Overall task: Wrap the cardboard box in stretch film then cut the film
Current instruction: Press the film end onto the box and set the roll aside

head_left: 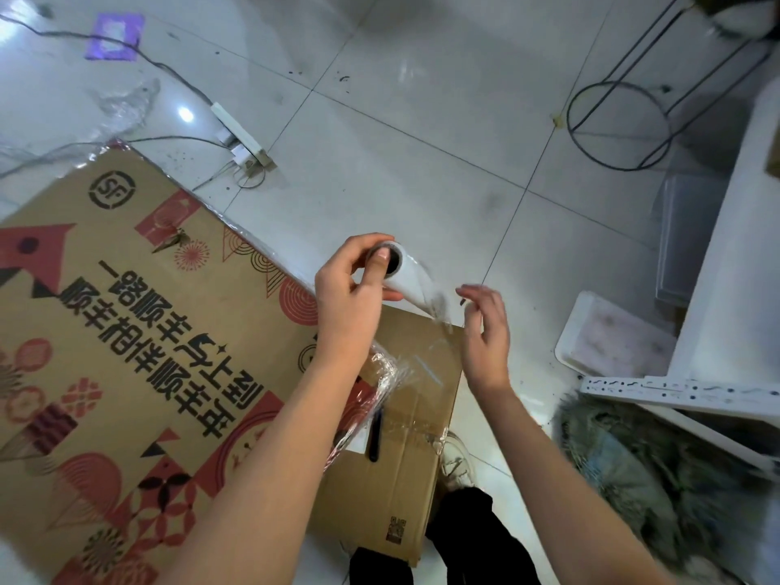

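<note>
One cardboard box [139,352] lies on the tiled floor [422,120], a big printed carton with red patterns and black lettering on its broad top face. Its flaps are closed, so what is inside I cannot tell. Clear stretch film [380,394] already bunches over its near right corner and runs across the plain brown end panel, where a dark pen-like object [375,437] lies under the wrap.

Above the box's right edge the left hand [350,297] grips one roll of stretch film [403,276], fingers curled round the tube and the thumb pressed at its open core. A sheet of film trails down from the roll to the box corner. The right hand [485,331] hovers just beside that sheet with fingers loosely bent and apart; whether the fingertips catch the film is too blurred to say.

On the floor beyond the box's far corner lies one white power strip [240,133] with a plug in it and cables running off. Crumpled clear film [126,107] sits near it. To the right, one shallow white tray [608,335] rests by a white panel, and one wire stand [620,120] rises further back.
</note>
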Available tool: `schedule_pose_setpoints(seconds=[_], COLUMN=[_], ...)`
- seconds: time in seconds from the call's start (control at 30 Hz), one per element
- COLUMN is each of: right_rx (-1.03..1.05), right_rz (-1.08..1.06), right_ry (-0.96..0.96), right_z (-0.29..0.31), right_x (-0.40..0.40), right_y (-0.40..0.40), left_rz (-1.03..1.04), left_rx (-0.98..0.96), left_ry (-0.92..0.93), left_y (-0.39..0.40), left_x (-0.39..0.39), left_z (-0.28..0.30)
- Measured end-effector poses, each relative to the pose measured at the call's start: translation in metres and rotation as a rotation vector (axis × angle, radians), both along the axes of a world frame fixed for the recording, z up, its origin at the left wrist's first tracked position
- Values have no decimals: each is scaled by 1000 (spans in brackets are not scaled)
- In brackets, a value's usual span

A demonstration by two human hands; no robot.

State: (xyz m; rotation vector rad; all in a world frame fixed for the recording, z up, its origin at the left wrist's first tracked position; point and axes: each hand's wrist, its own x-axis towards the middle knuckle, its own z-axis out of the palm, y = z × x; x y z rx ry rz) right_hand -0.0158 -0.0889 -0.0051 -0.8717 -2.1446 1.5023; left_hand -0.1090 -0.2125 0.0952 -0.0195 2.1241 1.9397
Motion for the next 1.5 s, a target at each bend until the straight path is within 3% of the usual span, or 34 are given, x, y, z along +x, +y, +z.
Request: schedule_pose_setpoints(seconds=[0.07, 0.17, 0.23, 0.37, 0.5, 0.6, 0.73, 0.8, 0.93, 1.07, 1.37, 1.5], right_rx=[-119, -297, -301, -139, -133, -99, -151, -236, -409, -784, -906, -991], right_rz=[186, 516, 657, 703, 704, 668, 600, 552, 511, 470, 275, 134], right_ry=[2, -188, -307, -343, -348, -393, -427, -381, -335, -421, -322, -242], right_z=[34, 64, 72, 70, 76, 79, 82, 90, 98, 97, 80, 54], right_x=[-21, -41, -45, -40, -38, -36, -27, -21, -6, 10, 32, 44], right_y=[18, 42, 50, 55, 53, 47, 33, 23, 12, 12, 5, -3], left_rz=[54, 107, 116, 134, 232, 249, -125, -239, -226, -317, -420, -567], left_rx=[97, 199, 234, 321, 398, 263, -152, -272, -331, -473, -461, -669], left_ry=[-75, -200, -245, -326, -464, -463, -295, -157, 18, 132, -18, 75], left_y=[-3, -6, -6, -4, -1, 7, 22, 30, 34, 34, 42, 45], left_x=[-3, -12, -15, -20, -25, -32, -21, -9, -10, -18, 0, 73], left_z=[6, 16, 22, 32, 30, 33, 38, 38, 32, 32, 28, 15])
